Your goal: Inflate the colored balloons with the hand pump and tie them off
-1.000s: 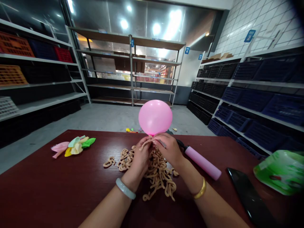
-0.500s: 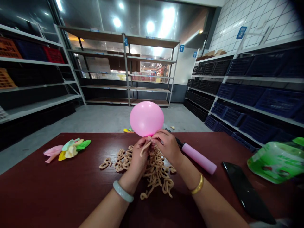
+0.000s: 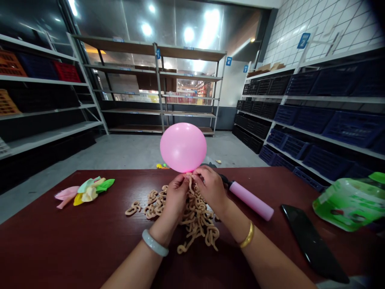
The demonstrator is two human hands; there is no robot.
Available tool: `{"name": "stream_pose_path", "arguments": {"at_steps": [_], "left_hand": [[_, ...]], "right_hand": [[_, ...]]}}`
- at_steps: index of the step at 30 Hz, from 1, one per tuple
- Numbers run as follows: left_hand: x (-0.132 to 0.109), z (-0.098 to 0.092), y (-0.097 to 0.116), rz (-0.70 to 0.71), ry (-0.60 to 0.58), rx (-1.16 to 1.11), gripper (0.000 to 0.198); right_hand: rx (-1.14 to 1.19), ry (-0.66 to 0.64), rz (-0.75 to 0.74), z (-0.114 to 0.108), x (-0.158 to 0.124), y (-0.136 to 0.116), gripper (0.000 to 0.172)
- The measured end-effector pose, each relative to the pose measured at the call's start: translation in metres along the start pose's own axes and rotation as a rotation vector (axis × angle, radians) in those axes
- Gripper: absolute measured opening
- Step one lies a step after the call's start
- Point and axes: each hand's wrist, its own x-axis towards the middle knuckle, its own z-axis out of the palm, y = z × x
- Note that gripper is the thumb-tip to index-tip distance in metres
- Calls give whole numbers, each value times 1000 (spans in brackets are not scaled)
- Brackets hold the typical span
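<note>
Grip: our left hand (image 3: 177,194) and right hand (image 3: 212,188) pinch the balloon (image 3: 183,146) at its base, tan strip (image 3: 190,184) between | Care: we should press evenly, nails turned away

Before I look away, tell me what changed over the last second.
The free end of the tan, cord-like strand has swung from across the left hand to hang down between the hands. The left hand and right hand keep their grip at the neck of the inflated pink balloon; no release shows. The pink cylindrical tube stays put.
</note>
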Motion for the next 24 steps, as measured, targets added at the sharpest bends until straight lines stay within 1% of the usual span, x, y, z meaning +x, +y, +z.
{"name": "stream_pose_path", "arguments": {"at_steps": [4, 7, 10, 13, 16, 21, 24], "left_hand": [[-1, 1, 6, -28, -31, -83, 23], [-2, 4, 10, -77, -58, -138, 24], [-3, 6, 12, -115, -63, -166, 26], [-2, 5, 11, -127, -66, -143, 28], [-2, 3, 10, -141, -68, -114, 30], [-1, 0, 6, -128, -47, -71, 26], [0, -1, 5, -121, -21, -39, 27]], "right_hand": [[80, -67, -61, -6, 2, 1, 19], [169, -66, -80, -6, 4, 5, 16], [315, -47, -29, -6, 6, 11, 6], [424, -84, 37, -6, 8, 16, 4], [409, -114, 41, -7, 9, 17, 4], [283, -55, 51, -6, 7, 12, 7], [188, -60, 56, -3, 5, 8, 8]]}}
